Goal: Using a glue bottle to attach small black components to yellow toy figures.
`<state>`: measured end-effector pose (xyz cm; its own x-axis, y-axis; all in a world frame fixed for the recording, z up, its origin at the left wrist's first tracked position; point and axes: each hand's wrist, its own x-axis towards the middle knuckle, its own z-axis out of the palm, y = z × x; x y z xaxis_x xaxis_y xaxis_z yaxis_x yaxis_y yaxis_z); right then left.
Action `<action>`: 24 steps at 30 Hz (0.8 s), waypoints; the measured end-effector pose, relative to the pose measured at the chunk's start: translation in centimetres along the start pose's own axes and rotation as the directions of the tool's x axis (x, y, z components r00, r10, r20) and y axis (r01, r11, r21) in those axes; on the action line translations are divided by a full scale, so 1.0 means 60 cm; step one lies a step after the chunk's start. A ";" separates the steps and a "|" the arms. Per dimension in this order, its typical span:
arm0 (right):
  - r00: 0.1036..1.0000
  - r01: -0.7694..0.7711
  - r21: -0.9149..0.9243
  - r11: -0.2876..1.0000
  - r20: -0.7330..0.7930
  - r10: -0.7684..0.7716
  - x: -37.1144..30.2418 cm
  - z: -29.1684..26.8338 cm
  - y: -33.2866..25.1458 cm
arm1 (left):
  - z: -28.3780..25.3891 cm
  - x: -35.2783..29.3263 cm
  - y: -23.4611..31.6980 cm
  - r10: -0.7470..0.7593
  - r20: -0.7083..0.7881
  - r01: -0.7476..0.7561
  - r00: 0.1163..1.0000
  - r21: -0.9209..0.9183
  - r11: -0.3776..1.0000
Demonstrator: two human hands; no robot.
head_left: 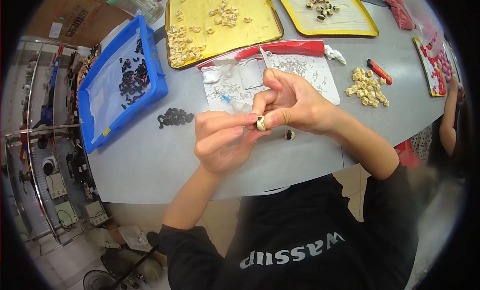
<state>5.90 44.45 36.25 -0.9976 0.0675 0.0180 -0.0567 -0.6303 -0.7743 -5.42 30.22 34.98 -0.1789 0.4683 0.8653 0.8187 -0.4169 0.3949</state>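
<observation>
Between the fingertips of both my hands is a small cream piece with a black band [260, 123]. My left hand [220, 142] pinches it from the left and my right hand [302, 102] from the right, so part of it is covered. Just right of them, on the grey table [165, 175], lies a similar small dark and cream piece [289, 135]. Curved black pieces [175, 118] are heaped left of my left hand. Beyond my right hand sits a pile of cream cup-like pieces [367, 87].
A blue tray [159, 85] with black pieces stands at left. Yellow-lined trays [250, 12] [350, 25] are at the back. White paper [327, 85] holds tiny grey bits and a blue-tipped tube [232, 103]. A red marker [379, 71] lies right. Another person's arm [450, 110] is at far right.
</observation>
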 end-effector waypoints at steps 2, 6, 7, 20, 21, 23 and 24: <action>1.000 -0.006 0.002 1.000 0.030 0.006 0.000 0.002 -0.002 | 0.000 0.000 0.001 0.009 -0.008 -0.009 1.000 -0.023 1.000; 0.997 -0.057 -0.047 0.997 0.050 0.059 -0.005 0.013 -0.016 | -0.003 -0.001 0.004 0.039 -0.013 -0.039 0.999 -0.049 0.998; 0.997 -0.059 -0.045 0.997 0.050 0.061 -0.004 0.011 -0.013 | -0.003 -0.001 0.004 0.038 -0.026 -0.039 0.999 -0.039 0.998; 0.977 0.126 -0.340 0.932 0.206 -0.057 -0.007 0.009 -0.011 | -0.005 0.010 0.014 0.026 0.022 -0.027 0.999 0.055 0.998; 0.973 0.158 -0.387 0.909 0.216 -0.077 -0.008 0.008 -0.010 | -0.004 0.008 0.014 -0.003 0.038 0.003 0.999 -0.001 1.000; 0.972 0.169 -0.403 0.899 0.220 -0.083 -0.008 0.006 -0.009 | -0.005 0.007 0.013 -0.031 0.057 0.035 0.998 -0.061 0.998; 0.970 0.179 -0.421 0.889 0.225 -0.089 -0.009 0.005 -0.009 | -0.007 0.007 0.013 -0.028 0.102 0.033 0.994 -0.045 0.998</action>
<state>6.46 44.51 36.87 -0.9720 -0.0528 0.2290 -0.2121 -0.2225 -0.9516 -5.09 29.80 35.79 -0.1454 0.5573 0.8175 0.7870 -0.4356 0.4369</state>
